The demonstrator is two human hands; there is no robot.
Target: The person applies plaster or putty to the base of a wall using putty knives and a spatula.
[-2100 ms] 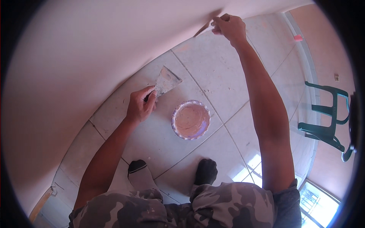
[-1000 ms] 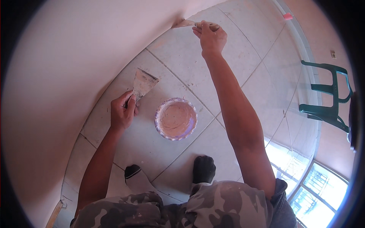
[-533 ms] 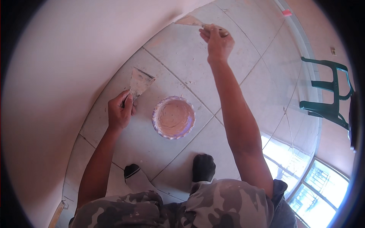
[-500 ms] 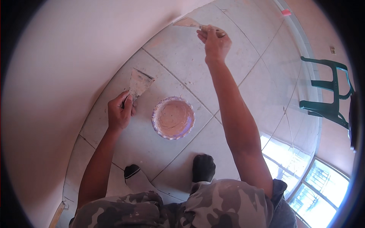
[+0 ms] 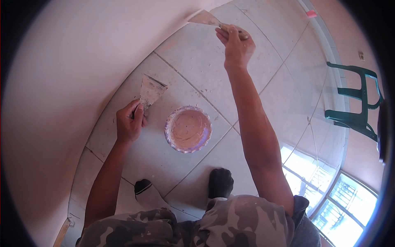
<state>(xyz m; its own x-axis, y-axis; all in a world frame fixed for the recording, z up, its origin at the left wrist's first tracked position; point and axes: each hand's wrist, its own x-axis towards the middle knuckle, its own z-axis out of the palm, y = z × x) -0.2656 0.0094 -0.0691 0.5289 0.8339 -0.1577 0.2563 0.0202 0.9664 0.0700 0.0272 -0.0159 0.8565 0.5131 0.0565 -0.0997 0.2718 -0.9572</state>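
My right hand (image 5: 239, 46) reaches far forward, closed round the handle of a putty knife (image 5: 205, 19). That knife's broad blade points left, its edge at the pale wall (image 5: 82, 74); whether it touches the wall I cannot tell. Nearer to me, my left hand (image 5: 130, 120) grips a second putty knife (image 5: 151, 90), its wide blade up and smeared with pinkish filler. Between my forearms, a round tub (image 5: 166, 138) with a scalloped purple-white rim stands on the floor. Pinkish filler (image 5: 187, 126) coats its inside.
Large pale tiles (image 5: 214, 152) cover the floor, with small crumbs of filler scattered on them. My black-socked feet (image 5: 220, 183) are just behind the tub. A green plastic chair (image 5: 356, 96) stands at the right, near a bright window (image 5: 349, 201). A thin cord (image 5: 314, 140) lies nearby.
My right hand has shifted slightly right and turned, and its putty knife's blade has tilted up toward the wall. The left hand and its knife have stayed nearly still.
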